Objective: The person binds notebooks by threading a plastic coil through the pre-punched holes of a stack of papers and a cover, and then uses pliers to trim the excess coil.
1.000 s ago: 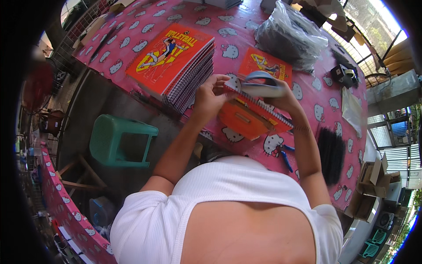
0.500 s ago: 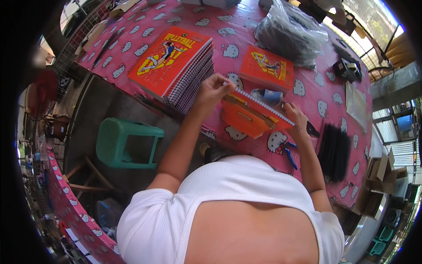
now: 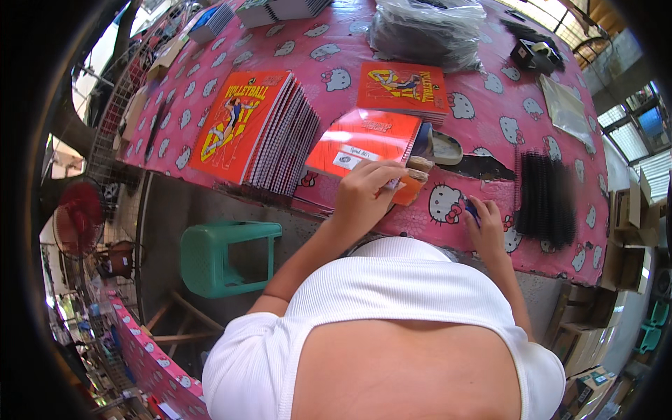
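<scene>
An orange spiral notebook (image 3: 367, 133) with a white label lies tilted in front of me, on or against an orange wooden block (image 3: 408, 189). My left hand (image 3: 369, 192) is closed at its near right corner, by the coil end. To the right, my right hand (image 3: 488, 222) has its fingers closed round blue-handled pliers (image 3: 472, 208) on the pink tablecloth; the tool is mostly hidden. On the left stands a tall stack of orange spiral notebooks (image 3: 245, 126). Behind the labelled one sits a smaller notebook pile (image 3: 402, 87).
Black plastic binding coils (image 3: 544, 199) lie to the right. An oval-rimmed container (image 3: 446, 148) stands behind the block. Plastic-wrapped dark material (image 3: 427, 35) and a black device (image 3: 535, 56) are farther back. A green stool (image 3: 227, 259) stands below the table's left edge.
The notebook, held upright in both hands before, now lies with its labelled cover up. My right hand has left it and moved down to the pliers. The head view has shifted.
</scene>
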Available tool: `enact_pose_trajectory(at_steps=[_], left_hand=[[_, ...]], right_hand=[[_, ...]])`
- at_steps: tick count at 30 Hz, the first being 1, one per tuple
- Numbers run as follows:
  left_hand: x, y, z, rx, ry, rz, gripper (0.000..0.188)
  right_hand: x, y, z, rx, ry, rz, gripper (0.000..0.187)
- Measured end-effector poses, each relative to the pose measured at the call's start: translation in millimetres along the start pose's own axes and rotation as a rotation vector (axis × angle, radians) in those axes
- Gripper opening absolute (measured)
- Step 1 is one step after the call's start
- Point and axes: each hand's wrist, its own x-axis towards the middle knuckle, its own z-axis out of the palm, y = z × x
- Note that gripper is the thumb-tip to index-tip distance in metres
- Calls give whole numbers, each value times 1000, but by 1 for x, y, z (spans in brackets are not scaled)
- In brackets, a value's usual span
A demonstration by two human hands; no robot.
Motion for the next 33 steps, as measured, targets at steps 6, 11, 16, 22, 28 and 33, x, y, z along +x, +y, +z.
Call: enact_pose_trajectory(at_steps=[6,11,16,22,28,33], left_hand=[[2,4,3,-58,82,-131,21],[-3,5,7,-48,119,-147,21],[-8,2,6,-71,163,-115,23],[-5,-6,6,-111,202,39,24],[2,-10,5,-150,278,-19,20],[18,-7,-4,-89,199,5,19]], right_hand=[[35,-87,-27,423,-36,-145,35],[51,-102,-19,303,33,-292,34],[62,-86,-17,734,-386,9,27],[66,-65,2,1522,-774,387,32],[12,-2,-4,-69,-197,169,34],[76,-80,-22,-43,161,-377,63]])
